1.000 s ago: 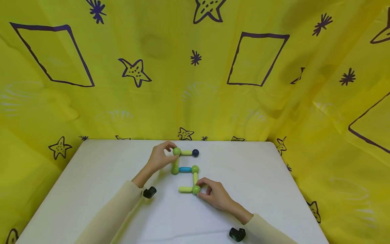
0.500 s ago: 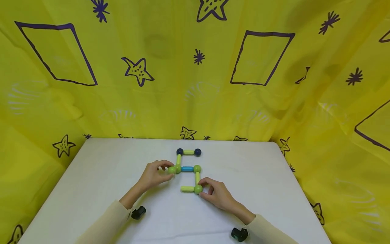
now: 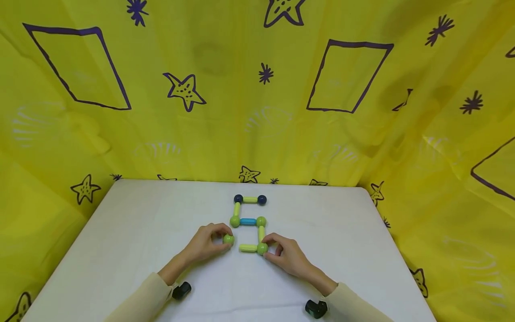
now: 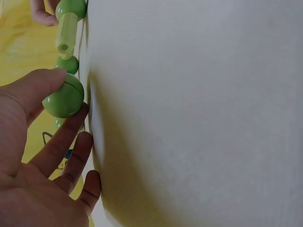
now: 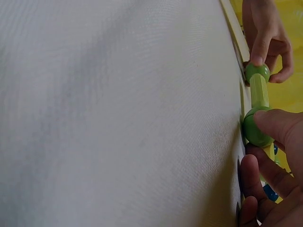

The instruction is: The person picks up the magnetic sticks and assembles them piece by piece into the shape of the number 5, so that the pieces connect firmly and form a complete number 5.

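Observation:
My left hand (image 3: 209, 243) pinches a loose green ball (image 4: 66, 98) between thumb and fingers, just left of the free end of a light-green rod (image 3: 248, 247). At the rod's other end, my right hand (image 3: 290, 257) pinches the lower-right green ball (image 3: 262, 248). From that ball a second light-green rod (image 3: 261, 233) runs up to another green ball (image 3: 261, 221). A blue rod (image 3: 247, 221) links this to a green ball (image 3: 235, 221) on the left. Above are a light-green rod (image 3: 237, 209), a dark blue ball (image 3: 238, 199), a further rod and a second dark blue ball (image 3: 262, 200).
The joined pieces lie on a white-covered table (image 3: 342, 250). A yellow curtain (image 3: 225, 125) with dark star and square drawings hangs behind and along the sides. Black wrist cameras (image 3: 182, 290) sit under both cuffs.
My left hand has taken a green ball away from the dark blue ball at the upper-left corner and moved it down beside the lower rod's free end. The right hand has kept its hold.

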{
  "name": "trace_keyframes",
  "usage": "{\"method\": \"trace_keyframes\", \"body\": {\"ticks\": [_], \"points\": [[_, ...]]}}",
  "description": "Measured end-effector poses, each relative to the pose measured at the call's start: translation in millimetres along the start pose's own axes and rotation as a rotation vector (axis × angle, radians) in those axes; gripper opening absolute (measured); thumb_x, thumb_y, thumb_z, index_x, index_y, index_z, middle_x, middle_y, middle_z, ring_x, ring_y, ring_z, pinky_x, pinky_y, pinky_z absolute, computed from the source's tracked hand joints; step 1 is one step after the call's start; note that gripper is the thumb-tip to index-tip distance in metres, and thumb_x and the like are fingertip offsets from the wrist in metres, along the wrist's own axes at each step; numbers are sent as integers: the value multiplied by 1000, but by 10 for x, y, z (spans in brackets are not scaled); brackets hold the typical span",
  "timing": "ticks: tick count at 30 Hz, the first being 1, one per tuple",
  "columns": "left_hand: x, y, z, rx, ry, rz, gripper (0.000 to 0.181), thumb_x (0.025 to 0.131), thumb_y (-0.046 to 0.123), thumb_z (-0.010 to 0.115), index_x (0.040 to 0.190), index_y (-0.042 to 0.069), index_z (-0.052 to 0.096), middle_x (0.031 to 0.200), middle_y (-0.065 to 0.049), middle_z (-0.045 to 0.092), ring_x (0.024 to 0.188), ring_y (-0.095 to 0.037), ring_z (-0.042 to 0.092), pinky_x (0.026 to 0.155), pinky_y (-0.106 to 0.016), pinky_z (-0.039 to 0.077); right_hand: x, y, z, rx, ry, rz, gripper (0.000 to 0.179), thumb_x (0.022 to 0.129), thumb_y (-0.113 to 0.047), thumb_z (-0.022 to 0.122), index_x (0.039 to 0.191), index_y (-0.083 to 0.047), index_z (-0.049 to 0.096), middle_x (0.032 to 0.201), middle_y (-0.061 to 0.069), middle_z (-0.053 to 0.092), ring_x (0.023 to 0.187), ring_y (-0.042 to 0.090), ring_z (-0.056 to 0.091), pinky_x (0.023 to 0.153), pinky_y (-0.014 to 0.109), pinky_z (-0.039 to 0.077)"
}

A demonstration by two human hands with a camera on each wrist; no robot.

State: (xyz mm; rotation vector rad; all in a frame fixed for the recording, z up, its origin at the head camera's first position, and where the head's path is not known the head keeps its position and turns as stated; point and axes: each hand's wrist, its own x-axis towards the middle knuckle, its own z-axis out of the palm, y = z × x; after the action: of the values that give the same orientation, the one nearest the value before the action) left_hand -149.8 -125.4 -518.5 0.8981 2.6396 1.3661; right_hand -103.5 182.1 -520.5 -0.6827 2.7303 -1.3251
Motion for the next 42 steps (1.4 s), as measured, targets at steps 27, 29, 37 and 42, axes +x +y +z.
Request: {"method": "trace_keyframes", "body": {"ticks": [27, 29, 37, 42], "points": [[-14, 82, 129, 14, -49, 54, 27, 82, 13, 87, 102, 22, 72, 95, 14, 68, 88, -16, 60, 80, -31, 49, 10, 0, 1, 3, 14, -17, 30, 90, -13, 80, 117, -17, 69, 107, -3, 72, 64, 2, 52, 57, 21, 44], [-10, 81, 130, 14, -49, 54, 26, 83, 13, 87, 102, 22, 72, 95, 13, 68, 88, -15, 60, 80, -31, 49, 18, -5, -4, 1, 13, -16, 30, 90, -13, 80, 117, -17, 68, 107, -3, 72, 64, 3, 52, 58, 22, 44], [57, 51, 138, 35, -37, 46, 24, 84, 14, 86, 102, 21, 72, 96, 12, 68, 89, -15, 59, 81, -32, 49, 100, 29, -20, -10, 8, -9, 31, 89, -9, 80, 117, -16, 68, 107, -2, 71, 61, 3, 50, 56, 22, 44], [113, 39, 136, 45, -17, 34, 25, 83, 13, 86, 103, 20, 72, 96, 12, 68, 89, -16, 60, 82, -33, 50, 166, 47, -45, -28, 1, 8, 30, 91, -11, 79, 117, -17, 67, 108, -1, 71, 61, 3, 50, 58, 23, 45]]}}
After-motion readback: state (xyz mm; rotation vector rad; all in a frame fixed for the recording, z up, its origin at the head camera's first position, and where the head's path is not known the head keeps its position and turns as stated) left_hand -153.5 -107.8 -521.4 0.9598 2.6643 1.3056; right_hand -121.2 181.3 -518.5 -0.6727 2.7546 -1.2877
